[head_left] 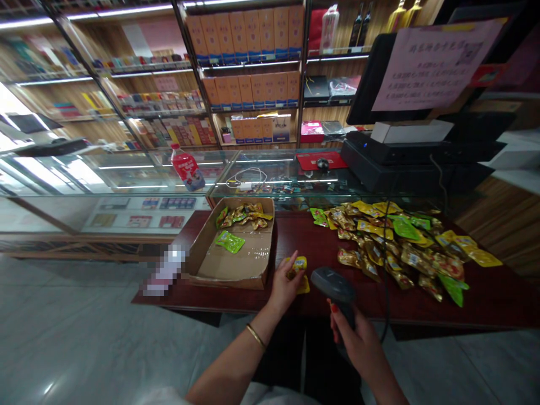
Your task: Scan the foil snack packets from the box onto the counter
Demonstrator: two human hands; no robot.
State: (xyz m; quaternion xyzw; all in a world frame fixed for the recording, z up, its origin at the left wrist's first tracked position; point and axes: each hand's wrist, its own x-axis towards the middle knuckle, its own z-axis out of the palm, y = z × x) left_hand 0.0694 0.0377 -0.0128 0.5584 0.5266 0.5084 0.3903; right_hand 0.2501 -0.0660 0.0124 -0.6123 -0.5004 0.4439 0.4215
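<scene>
L hand (283, 287) pinches yellow snack packet (297, 265) flat on dark red wood counter (485, 304), just right of cardboard box (230, 264). R hand (358, 337) wrapped round grey scanner (333, 286), head aimed toward packet.

Step, by judgement: scanning one packet. Next calls for barcode face-up under scanner head.

Packets glossy, crinkly foil, gold/green; loose pile (405, 247) at right, few in box. Box matte, flaps open.

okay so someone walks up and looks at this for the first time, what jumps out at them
Probably the bright heap of snack packets in yellow, gold and green on the dark red counter, right of centre. Next, in front: the left hand holds a yellow packet beside an open cardboard box, while the right hand grips a dark barcode scanner.
</scene>
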